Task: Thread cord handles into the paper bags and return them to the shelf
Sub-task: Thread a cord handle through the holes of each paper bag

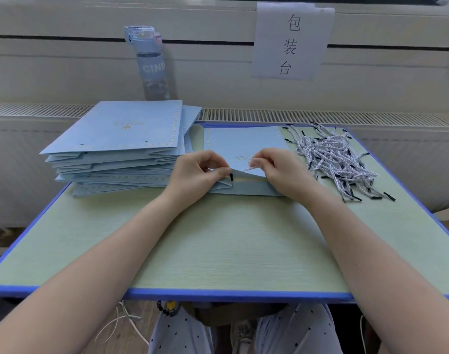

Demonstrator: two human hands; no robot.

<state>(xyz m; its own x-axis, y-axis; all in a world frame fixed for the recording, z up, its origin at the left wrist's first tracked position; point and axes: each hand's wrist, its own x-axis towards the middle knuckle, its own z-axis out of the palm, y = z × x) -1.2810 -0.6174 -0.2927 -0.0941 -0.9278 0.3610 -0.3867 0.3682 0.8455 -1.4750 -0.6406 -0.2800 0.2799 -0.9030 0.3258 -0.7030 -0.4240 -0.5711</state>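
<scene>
The fingers (pixel 213 158) of the left hand (pixel 198 172) are curled and pinched on the lifted edge of the flat paper bag (pixel 244 141). Just beside them a cord (pixel 246 169) is pinched by the right hand (pixel 277 169), and its black tip (pixel 231 177) hangs below them. A stack of bags (pixel 121 139) is seen left of the fingers, a pile of cords (pixel 333 159) right of them, and a bottle (pixel 152 62) beyond.

Green table (pixel 218 251), blue edge: bag stack (pixel 121 129) left, flat bag (pixel 244 141) centre, cord pile (pixel 333 159) right.
</scene>
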